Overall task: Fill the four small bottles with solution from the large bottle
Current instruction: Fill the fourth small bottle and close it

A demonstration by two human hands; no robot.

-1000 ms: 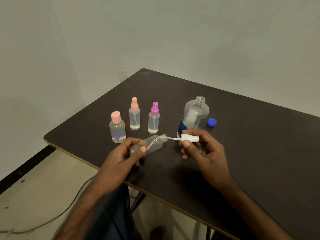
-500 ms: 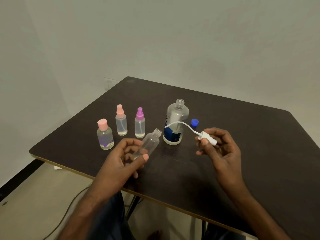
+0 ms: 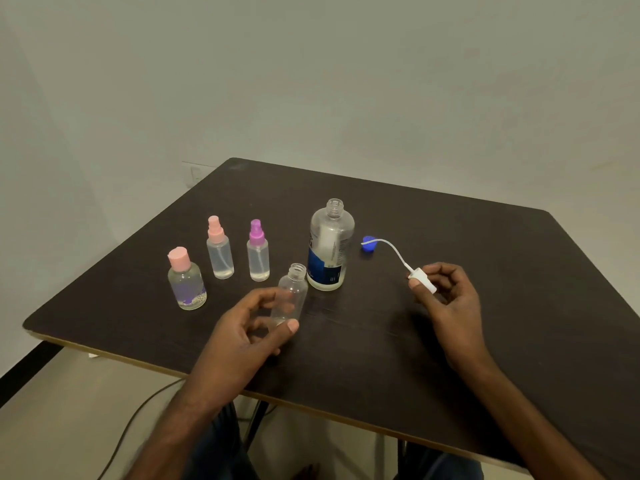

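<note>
My left hand (image 3: 244,332) holds a small clear bottle (image 3: 290,293), uncapped and nearly upright, just above the dark table (image 3: 450,341). My right hand (image 3: 446,296) grips its white spray cap (image 3: 421,279), whose thin tube (image 3: 388,247) curves up to the left. The large bottle (image 3: 329,247) stands open with a blue label, right behind the held bottle. Its blue cap (image 3: 369,244) lies to its right. Three small capped bottles stand to the left: a squat pink-capped one (image 3: 187,280), a pink sprayer (image 3: 219,249) and a purple sprayer (image 3: 258,252).
The table's near edge (image 3: 311,408) runs across in front of my lap. A dark cable (image 3: 131,420) trails over the floor at lower left. Walls stand close behind and to the left of the table.
My right hand pulled the spray cap and its tube out of the small bottle and carried it to the right. My left hand tipped the bottle from lying sideways to nearly upright.
</note>
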